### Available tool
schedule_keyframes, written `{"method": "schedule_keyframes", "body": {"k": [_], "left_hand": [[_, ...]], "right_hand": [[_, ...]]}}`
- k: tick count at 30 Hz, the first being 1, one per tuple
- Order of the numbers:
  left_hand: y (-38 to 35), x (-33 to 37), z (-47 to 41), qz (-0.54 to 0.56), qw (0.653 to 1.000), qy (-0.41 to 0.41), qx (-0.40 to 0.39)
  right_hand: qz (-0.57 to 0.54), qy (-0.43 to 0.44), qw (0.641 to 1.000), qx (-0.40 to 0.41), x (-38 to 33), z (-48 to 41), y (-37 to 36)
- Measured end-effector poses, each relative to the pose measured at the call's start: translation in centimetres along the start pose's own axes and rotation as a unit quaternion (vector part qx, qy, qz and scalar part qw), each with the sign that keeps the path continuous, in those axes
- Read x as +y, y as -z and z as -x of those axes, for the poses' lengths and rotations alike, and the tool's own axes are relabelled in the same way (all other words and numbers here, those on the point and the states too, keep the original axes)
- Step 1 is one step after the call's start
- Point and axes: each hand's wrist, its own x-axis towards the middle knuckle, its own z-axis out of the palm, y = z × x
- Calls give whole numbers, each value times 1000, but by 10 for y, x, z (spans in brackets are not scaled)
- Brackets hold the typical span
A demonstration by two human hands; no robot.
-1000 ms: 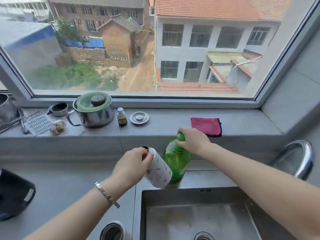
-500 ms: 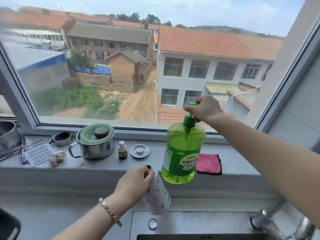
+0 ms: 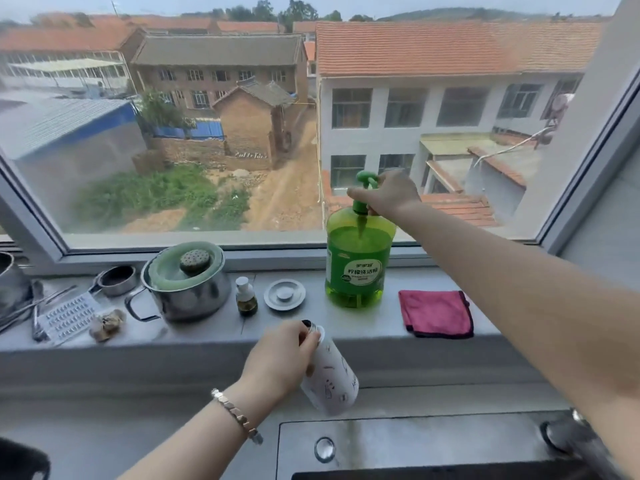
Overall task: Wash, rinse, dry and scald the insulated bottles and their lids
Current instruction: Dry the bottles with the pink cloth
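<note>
Although the left hand (image 3: pixel 280 358) grips the white bottle (image 3: pixel 332 379) firmly around its upper part, its palm and fingers cover most of the neck, so only a sliver of the dark open mouth shows above the thumb. The small drawings on the bottle's side are too blurred to read. It hangs tilted, mouth up and leaning to the left, above the counter between the windowsill (image 3: pixel 207 330) and the sink (image 3: pixel 415 441). The right hand (image 3: pixel 388 194) is curled around the neck of the green soap bottle (image 3: pixel 356 268), hiding part of the pump, whose head sticks out above the knuckles. That bottle stands upright with its base at the sill, between a round metal disc (image 3: pixel 284 294) and a folded pink cloth (image 3: pixel 436 313). Whether the disc is a bottle lid cannot be told. The sink is cut off by the bottom edge, a tap base (image 3: pixel 568 441) is half hidden under the right forearm, and a dark shape (image 3: pixel 20 462) in the lower left corner cannot be made out. A metal vessel (image 3: pixel 10 285) is cropped at the left edge. Counted on the sill: one steel pot (image 3: pixel 187 292) with a green lid, one small brown vial (image 3: pixel 246 296), one little metal cup (image 3: pixel 116 280), one disc, one cloth and one soap bottle. One white bottle is in view, and the left wrist carries one bracelet (image 3: pixel 239 417).
</note>
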Motion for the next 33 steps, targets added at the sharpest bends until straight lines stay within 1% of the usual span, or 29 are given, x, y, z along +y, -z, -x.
{"method": "schedule_keyframes", "body": {"k": [2,3,4,5,6,7,8,9,10,12,14,15,16,17,18,19,20,21,22,23,25,26,27,28,29,32,33], "left_hand": [[-9,-4,-2,-4,1000,1,2],[-14,-6,-2,-4,1000,3,5],[-18,-8,-1,-3,1000,5,8],[-23,-10,0,-2,1000,8,9],[-27,-11,2,-2,1000,10,9],[-31,-11,5,-2,1000,15,6],[-34,-12,7,-1,1000,21,1],[-37,-13,9,1,1000,28,-2],[-39,-13,10,0,999,34,-2],[-41,-16,13,-3,999,44,-6],[-43,-16,18,5,998,55,-17],[-43,-16,21,16,998,59,-24],[-43,-16,26,28,997,65,-29],[-44,-16,32,46,996,70,-32],[-45,-17,38,71,994,77,-36],[-47,-19,45,98,991,85,-43],[-49,-20,54,124,986,96,-52],[-52,-19,64,148,982,105,-60],[-56,-17,76,169,977,113,-66],[-59,-13,87,194,972,116,-69],[-64,-2,114,256,957,116,-72],[-65,5,127,283,950,110,-75],[-66,11,141,303,945,103,-73],[-66,15,154,312,943,96,-71],[-66,18,168,315,943,87,-67],[-70,18,201,336,939,55,-48],[-71,16,212,341,938,38,-38]], "right_hand": [[-34,32,999,17,31,23,4],[-24,33,999,29,55,38,4],[17,26,999,26,85,54,3],[77,8,997,-2,117,70,1],[143,-19,988,-57,148,84,-1],[209,-46,969,-127,176,96,-4],[273,-54,941,-194,199,105,-7],[327,-43,915,-233,216,111,-12],[367,-17,900,-235,227,115,-17],[390,22,907,-155,235,118,-24],[393,38,915,-82,233,117,-29],[384,38,920,-68,229,118,-29],[356,32,932,-55,224,121,-28],[289,9,957,-34,216,126,-25],[191,-21,981,-4,204,136,-22],[87,-48,995,19,188,151,-17],[-6,-64,997,39,170,169,-13],[-75,-65,993,56,154,191,-10],[-121,-50,989,61,140,216,-9],[-153,-16,987,41,127,243,-8],[-163,72,982,-67,107,300,-10],[-131,105,979,-118,102,325,-13],[-86,129,978,-139,100,347,-17],[-49,143,980,-129,98,365,-21],[-37,143,984,-101,96,378,-22],[-80,112,990,-21,89,400,-13],[-107,77,991,-12,91,403,-7]]}}
